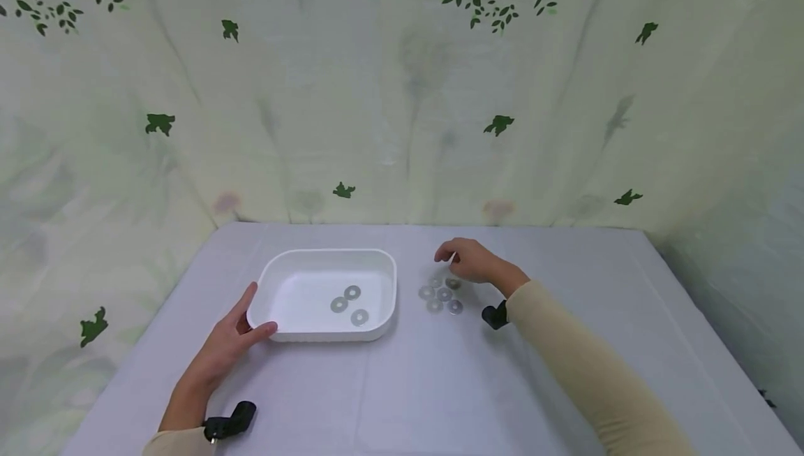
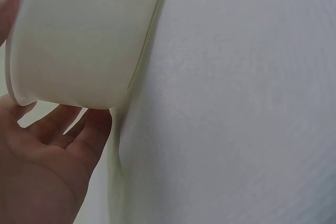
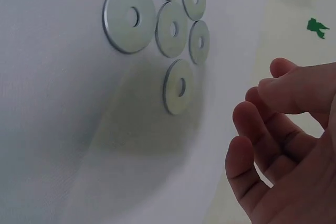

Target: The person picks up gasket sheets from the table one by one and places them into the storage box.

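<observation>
My left hand (image 1: 226,346) holds the near left corner of a white tray (image 1: 301,336), its thumb by the front rim and its fingers along the left end. In the left wrist view, the fingers (image 2: 97,129) lie against the tray's outer wall (image 2: 79,51). Inside the tray are three flat metal washers (image 1: 360,317). To the right, several more washers (image 1: 435,306) lie close together on the table. Just above and behind them hovers my right hand (image 1: 474,260). The right wrist view shows its fingers (image 3: 241,156) loosely bent, apart from the washers (image 3: 178,87), with nothing visible between them.
A white cloth covers the table (image 1: 402,400). Behind it hangs a pale curtain (image 1: 377,93) printed with leaves and birds. Each wrist wears a black camera mount, one on the left (image 1: 232,422) and one on the right (image 1: 495,316).
</observation>
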A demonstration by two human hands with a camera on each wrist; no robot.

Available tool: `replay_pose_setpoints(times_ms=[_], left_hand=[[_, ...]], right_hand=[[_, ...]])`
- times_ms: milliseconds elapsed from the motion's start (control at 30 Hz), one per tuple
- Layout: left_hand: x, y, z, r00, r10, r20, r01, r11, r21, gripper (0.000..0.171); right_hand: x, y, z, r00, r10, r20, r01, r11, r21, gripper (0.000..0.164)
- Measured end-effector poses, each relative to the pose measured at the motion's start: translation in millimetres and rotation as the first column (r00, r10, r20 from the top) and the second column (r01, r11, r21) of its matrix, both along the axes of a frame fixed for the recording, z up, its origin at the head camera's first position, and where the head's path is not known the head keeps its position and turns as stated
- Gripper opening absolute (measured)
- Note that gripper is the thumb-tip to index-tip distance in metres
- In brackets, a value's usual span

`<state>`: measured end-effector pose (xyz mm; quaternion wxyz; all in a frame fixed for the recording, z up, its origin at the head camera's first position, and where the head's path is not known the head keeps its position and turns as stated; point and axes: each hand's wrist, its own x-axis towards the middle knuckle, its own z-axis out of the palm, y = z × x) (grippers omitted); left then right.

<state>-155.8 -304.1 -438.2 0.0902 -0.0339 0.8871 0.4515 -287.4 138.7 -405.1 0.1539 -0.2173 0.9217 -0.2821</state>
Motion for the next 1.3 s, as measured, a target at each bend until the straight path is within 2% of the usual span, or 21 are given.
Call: replay_pose_setpoints(times_ms=[233, 400, 500, 700, 867, 1133, 1300], left_hand=[[-0.9, 1, -2.5, 1.0, 0.001, 0.002, -0.001, 1.0, 0.028, 0.099], [-0.3, -1, -0.8, 1.0, 0.003, 0.022, -0.003, 1.0, 0.0, 0.099], [-0.9, -2, 0.9, 1.0, -0.003, 0.022, 0.003, 1.0, -0.012, 0.099], [-1.3, -4, 2.2, 1.0, 0.001, 0.002, -0.001, 0.999, -0.04, 0.097], [-1.2, -4, 2.4, 1.0, 0.001, 0.014, 0.0, 1.0, -0.024, 0.098], [-2.9, -3, 6.5, 1.0, 0.003, 0.012, -0.003, 1.0, -0.011, 0.099], [-0.6, -2, 6.1, 0.999, 0.009, 0.043, -0.007, 0.999, -0.034, 0.102]], right_hand=[[1.1, 9, -10.3, 0.998, -0.036, 0.051, 0.033, 0.998, 0.06, 0.042], [0.3, 9, -24.9, 0.999, 0.016, 0.031, -0.021, 0.985, 0.171, 0.039], [-0.6, 9, -30.4, 0.999, 0.033, 0.005, -0.034, 0.981, 0.189, 0.035], [-4.4, 8, -29.5, 0.998, 0.058, -0.016, -0.053, 0.976, 0.212, 0.026], [-7.1, 3, -26.6, 0.999, 0.042, 0.028, -0.048, 0.96, 0.278, 0.018], [-1.8, 5, -28.2, 1.0, 0.02, 0.024, -0.024, 0.984, 0.176, 0.023], [-0.3, 9, -32.3, 0.999, 0.027, 0.021, -0.03, 0.987, 0.16, 0.027]])
